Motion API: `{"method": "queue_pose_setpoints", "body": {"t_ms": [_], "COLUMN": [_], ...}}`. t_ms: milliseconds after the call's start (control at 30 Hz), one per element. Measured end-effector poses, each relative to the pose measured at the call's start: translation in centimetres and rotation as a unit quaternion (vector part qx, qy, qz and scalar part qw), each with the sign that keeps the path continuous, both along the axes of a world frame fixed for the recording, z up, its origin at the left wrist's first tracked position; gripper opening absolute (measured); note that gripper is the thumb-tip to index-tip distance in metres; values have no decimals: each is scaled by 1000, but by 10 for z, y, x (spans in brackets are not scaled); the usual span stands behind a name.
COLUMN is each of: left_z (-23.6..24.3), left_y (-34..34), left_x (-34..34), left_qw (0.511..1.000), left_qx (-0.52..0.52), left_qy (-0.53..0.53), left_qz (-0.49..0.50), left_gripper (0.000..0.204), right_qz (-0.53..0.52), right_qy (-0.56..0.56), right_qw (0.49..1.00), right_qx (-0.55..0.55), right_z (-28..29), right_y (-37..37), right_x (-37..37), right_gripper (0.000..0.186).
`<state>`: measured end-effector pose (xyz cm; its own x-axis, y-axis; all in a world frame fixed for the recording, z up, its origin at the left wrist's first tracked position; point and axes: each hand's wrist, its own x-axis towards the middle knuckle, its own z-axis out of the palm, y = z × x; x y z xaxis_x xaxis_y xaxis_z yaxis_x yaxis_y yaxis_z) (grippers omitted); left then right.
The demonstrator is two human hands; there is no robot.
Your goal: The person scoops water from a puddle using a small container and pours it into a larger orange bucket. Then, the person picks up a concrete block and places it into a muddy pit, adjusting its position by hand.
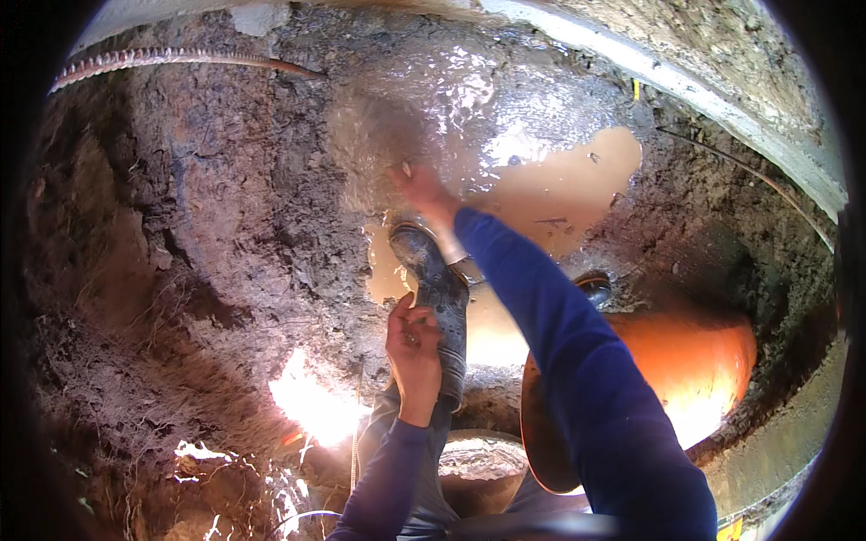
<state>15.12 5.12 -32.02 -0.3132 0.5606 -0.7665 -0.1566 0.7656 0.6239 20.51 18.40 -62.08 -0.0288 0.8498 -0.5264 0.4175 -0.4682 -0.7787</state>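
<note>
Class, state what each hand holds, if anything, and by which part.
Cannot be told: the right hand is blurred, and the curled left hand shows no clear object.

A muddy dug-out pit (289,180): rough bare earth (99,270) on the left, a brown puddle (577,189) toward the far right.

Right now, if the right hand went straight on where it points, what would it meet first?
The right hand would probably meet the wet, muddy ground just ahead of it; blur and the single view leave the depth between them unclear.
</note>
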Motion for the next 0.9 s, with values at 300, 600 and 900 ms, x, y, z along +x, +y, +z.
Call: {"method": "queue_pose_setpoints", "body": {"t_ms": [300, 600, 900], "left_z": [-5, -1, -1], "left_y": [-16, -4, 2], "left_x": [-12, -3, -20], "left_qw": [998, 993, 990], "left_qx": [-14, -45, -83], "left_qy": [-11, -29, -73], "left_qz": [-59, -106, -91], "left_gripper": [46, 49, 50], "right_qz": [132, 298, 324], "right_qy": [-172, -331, -303], "right_qw": [974, 880, 876], "right_qx": [-70, 166, 190], "right_z": [-20, 109, 76], "right_y": [-27, 152, 197], "right_x": [224, 130, 73], "right_gripper": [43, 28, 20]}}
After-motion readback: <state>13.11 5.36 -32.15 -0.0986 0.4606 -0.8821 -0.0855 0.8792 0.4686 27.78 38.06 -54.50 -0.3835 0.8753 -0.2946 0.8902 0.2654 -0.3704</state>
